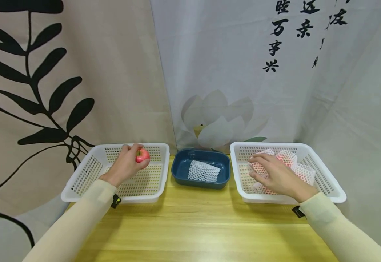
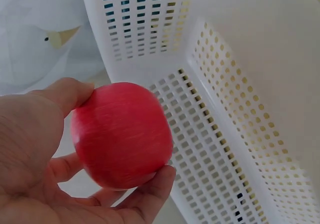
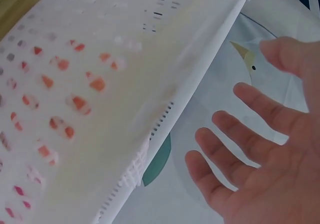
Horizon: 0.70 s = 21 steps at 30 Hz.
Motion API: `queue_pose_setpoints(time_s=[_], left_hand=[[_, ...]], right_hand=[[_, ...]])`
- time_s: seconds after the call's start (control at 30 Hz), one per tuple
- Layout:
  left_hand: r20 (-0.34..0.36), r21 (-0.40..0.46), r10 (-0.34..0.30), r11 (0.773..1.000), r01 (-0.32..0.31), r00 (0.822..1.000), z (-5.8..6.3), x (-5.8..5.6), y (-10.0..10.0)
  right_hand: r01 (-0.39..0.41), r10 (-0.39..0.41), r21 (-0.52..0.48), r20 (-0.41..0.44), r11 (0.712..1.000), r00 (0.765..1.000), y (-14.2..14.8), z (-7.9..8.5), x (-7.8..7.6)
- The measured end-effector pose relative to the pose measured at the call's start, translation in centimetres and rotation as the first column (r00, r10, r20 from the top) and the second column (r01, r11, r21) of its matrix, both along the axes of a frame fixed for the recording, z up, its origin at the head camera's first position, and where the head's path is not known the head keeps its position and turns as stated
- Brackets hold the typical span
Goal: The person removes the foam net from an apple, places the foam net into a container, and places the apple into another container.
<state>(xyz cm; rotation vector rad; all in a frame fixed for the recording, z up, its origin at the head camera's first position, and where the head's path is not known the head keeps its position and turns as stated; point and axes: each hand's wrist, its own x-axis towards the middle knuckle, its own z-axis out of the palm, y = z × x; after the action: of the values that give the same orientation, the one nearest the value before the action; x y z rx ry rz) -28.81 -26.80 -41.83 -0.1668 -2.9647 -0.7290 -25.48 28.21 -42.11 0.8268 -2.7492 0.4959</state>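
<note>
My left hand (image 1: 125, 165) grips a red apple (image 1: 143, 155) over the left white basket (image 1: 164, 171). In the left wrist view the thumb and fingers curl round the apple (image 2: 122, 136), above the perforated basket floor (image 2: 200, 159). My right hand (image 1: 277, 174) hovers over the right white basket (image 1: 336, 193), fingers spread and holding nothing. Under it lie several red fruits in white foam nets (image 1: 305, 174), partly hidden by the hand. The right wrist view shows the open palm and straight fingers (image 3: 240, 119), with a netted fruit (image 3: 55, 98) large and blurred beside them.
Between the baskets sits a dark blue tray (image 1: 180, 180) with an unfilled white foam net (image 1: 204, 171) lying in it. All three containers stand along the back of a wooden table (image 1: 193, 229), against a printed curtain (image 1: 210, 72).
</note>
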Motion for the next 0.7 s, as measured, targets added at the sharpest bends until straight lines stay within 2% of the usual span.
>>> queue_pose_setpoints(time_s=[0.27,0.5,0.7], left_hand=[[0.038,-0.037,-0.021,0.999,0.023,0.999,-0.2,-1.2,0.0],[0.020,-0.074,-0.063,0.995,0.064,0.998,0.1,-1.6,0.1],[0.080,-0.097,-0.050,0.994,0.058,0.996,0.6,-2.3,0.5]], right_hand=[[0.008,-0.008,0.013,0.015,1.000,1.000,0.9,0.3,-0.1],[0.021,-0.022,0.045,0.012,0.999,1.000,1.1,1.0,-0.4],[0.045,-0.048,0.058,0.048,0.997,0.998,1.3,1.3,-0.6]])
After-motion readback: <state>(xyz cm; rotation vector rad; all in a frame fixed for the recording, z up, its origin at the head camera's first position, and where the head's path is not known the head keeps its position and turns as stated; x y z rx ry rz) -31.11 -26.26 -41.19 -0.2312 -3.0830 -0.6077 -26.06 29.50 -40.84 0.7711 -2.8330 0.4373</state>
